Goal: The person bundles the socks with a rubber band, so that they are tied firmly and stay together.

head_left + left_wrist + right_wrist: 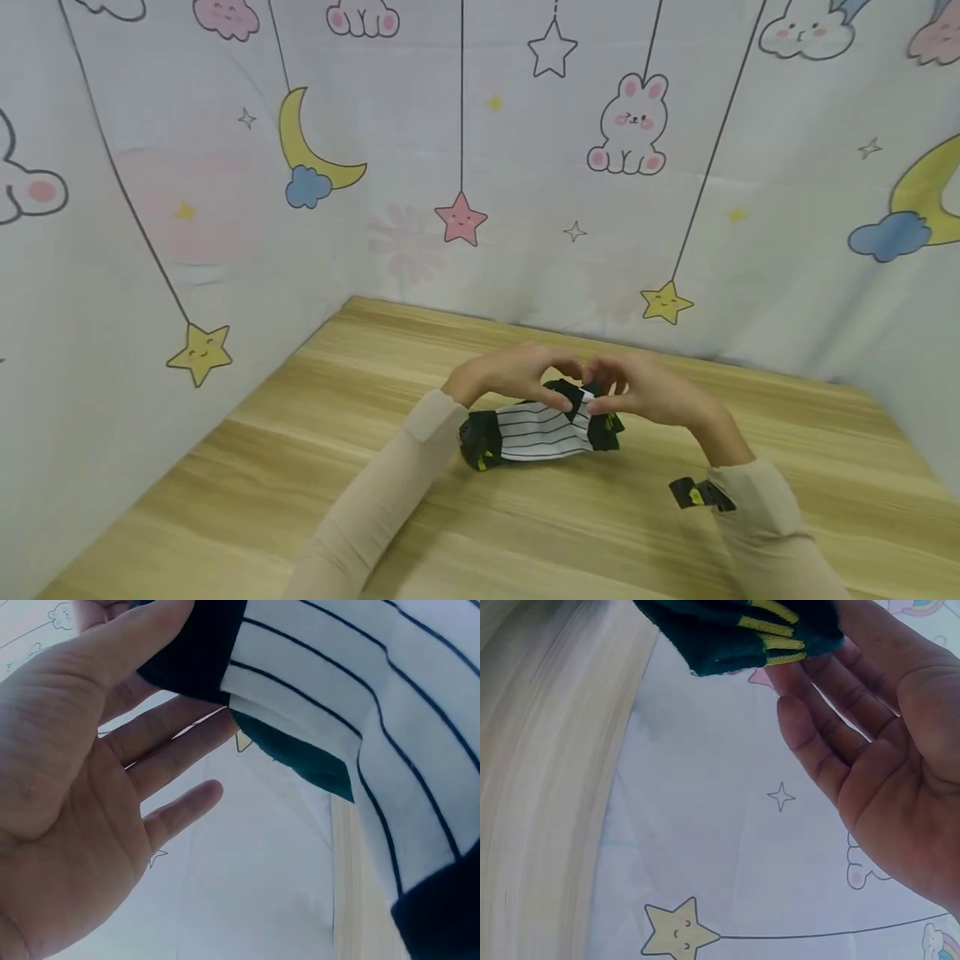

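A striped sock, white with thin dark lines and dark green-black ends, is held up by both hands over the wooden table. My left hand pinches a dark band at its upper edge; in the left wrist view the thumb lies on the dark sock band, fingers behind it. From the other side, my right hand pinches the sock close to the left fingertips. In the right wrist view, the dark green sock part with yellow stripes meets the right fingers. The other dark end hangs toward the left.
Beside the right sleeve is a small dark piece with a yellow mark. The wooden table runs back to a white curtain printed with stars, moons and rabbits, which also closes off the sides.
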A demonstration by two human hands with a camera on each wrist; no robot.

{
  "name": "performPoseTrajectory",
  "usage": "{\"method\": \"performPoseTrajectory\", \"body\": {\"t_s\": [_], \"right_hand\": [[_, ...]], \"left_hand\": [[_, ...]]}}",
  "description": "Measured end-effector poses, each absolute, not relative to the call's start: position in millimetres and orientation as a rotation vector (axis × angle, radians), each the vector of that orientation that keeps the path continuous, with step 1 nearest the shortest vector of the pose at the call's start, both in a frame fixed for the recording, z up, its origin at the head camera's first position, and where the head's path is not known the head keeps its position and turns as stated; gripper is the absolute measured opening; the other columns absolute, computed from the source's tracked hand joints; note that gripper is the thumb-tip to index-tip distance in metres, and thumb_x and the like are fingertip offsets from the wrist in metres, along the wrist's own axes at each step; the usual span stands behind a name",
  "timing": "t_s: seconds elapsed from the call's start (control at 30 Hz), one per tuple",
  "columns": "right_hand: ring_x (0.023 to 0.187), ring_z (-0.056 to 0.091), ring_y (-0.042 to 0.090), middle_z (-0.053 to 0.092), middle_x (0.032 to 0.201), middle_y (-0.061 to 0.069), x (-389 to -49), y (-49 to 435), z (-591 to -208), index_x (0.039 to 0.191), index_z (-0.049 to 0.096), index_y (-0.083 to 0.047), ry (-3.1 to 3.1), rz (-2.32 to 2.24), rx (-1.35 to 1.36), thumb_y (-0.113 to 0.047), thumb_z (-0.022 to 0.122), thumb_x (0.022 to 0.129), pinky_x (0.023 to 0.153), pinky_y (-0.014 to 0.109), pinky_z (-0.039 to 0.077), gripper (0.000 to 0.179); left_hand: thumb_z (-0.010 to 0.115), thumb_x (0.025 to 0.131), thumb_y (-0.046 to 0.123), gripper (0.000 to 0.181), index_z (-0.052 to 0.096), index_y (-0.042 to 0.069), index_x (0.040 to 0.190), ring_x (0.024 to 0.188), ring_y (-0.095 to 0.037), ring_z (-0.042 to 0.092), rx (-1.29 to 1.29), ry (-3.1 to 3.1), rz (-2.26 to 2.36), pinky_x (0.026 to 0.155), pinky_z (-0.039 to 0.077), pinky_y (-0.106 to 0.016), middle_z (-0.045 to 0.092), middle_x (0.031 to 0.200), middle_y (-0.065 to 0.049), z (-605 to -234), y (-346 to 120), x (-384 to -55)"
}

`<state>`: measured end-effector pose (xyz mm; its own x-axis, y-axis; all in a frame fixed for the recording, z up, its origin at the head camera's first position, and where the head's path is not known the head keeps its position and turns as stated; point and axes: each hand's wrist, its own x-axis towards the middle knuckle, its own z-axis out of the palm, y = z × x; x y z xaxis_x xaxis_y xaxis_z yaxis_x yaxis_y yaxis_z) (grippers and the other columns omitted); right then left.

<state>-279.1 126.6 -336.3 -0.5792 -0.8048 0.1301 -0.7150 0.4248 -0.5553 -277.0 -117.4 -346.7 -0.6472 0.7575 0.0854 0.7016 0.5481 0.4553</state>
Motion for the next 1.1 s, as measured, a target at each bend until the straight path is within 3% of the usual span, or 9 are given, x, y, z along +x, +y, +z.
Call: {"method": "performPoseTrajectory", "body": {"t_s": [0.17, 0.27, 0.37, 0.47, 0.73, 1.1], "right_hand": [[0.08, 0.063, 0.012, 0.066, 0.096, -0.006, -275, 124, -335, 0.107, 0.065, -0.016, 2.565, -0.891, -1.417, -0.025, 0.081, 0.086, 0.065, 0.029, 0.053, 0.028], [0.081, 0.063, 0.011, 0.066, 0.098, -0.007, -273, 124, -335, 0.107, 0.066, -0.016, 2.586, -0.899, -1.421, -0.024, 0.081, 0.085, 0.067, 0.029, 0.053, 0.028], [0.083, 0.064, 0.011, 0.066, 0.099, -0.007, -272, 124, -334, 0.109, 0.066, -0.016, 2.577, -0.899, -1.412, -0.026, 0.08, 0.087, 0.068, 0.03, 0.054, 0.027], [0.086, 0.066, 0.011, 0.068, 0.098, -0.007, -273, 124, -332, 0.112, 0.065, -0.015, 2.541, -0.891, -1.406, -0.027, 0.076, 0.091, 0.071, 0.033, 0.055, 0.027], [0.092, 0.067, 0.012, 0.071, 0.1, -0.003, -283, 143, -326, 0.117, 0.065, -0.01, 2.518, -0.861, -1.386, -0.024, 0.064, 0.1, 0.076, 0.034, 0.054, 0.023], [0.09, 0.066, 0.015, 0.07, 0.097, -0.004, -289, 189, -331, 0.119, 0.063, -0.011, 2.551, -0.731, -1.213, -0.02, 0.061, 0.101, 0.074, 0.033, 0.054, 0.02]], "left_hand": [[0.075, 0.092, 0.031, 0.051, 0.061, 0.01, 0.136, 0.127, -0.009, 0.054, 1.297, 2.637, 0.688, 0.106, 0.042, -0.033, 0.062, 0.136, -0.001, -348, -113, -276], [0.076, 0.091, 0.031, 0.051, 0.061, 0.01, 0.135, 0.122, -0.007, 0.056, 1.324, 2.635, 0.673, 0.102, 0.044, -0.027, 0.063, 0.134, -0.002, -348, -111, -276], [0.076, 0.091, 0.028, 0.038, 0.066, 0.011, 0.124, 0.103, -0.004, 0.058, 1.357, 2.658, 0.661, 0.09, 0.045, -0.019, 0.068, 0.118, 0.002, -348, -109, -276], [0.076, 0.092, 0.026, 0.025, 0.068, 0.013, 0.111, 0.086, -0.005, 0.052, 1.384, 2.677, 0.659, 0.078, 0.043, -0.02, 0.065, 0.101, 0.005, -347, -108, -277], [0.076, 0.092, 0.023, 0.019, 0.06, 0.013, 0.087, 0.07, -0.005, 0.047, 1.357, 2.648, 0.73, 0.064, 0.039, -0.021, 0.052, 0.078, 0.005, -343, -114, -278], [0.074, 0.093, 0.025, 0.019, 0.059, 0.014, 0.089, 0.067, -0.004, 0.044, 1.313, 2.641, 0.762, 0.062, 0.038, -0.021, 0.049, 0.078, 0.006, -333, -119, -276]]}}
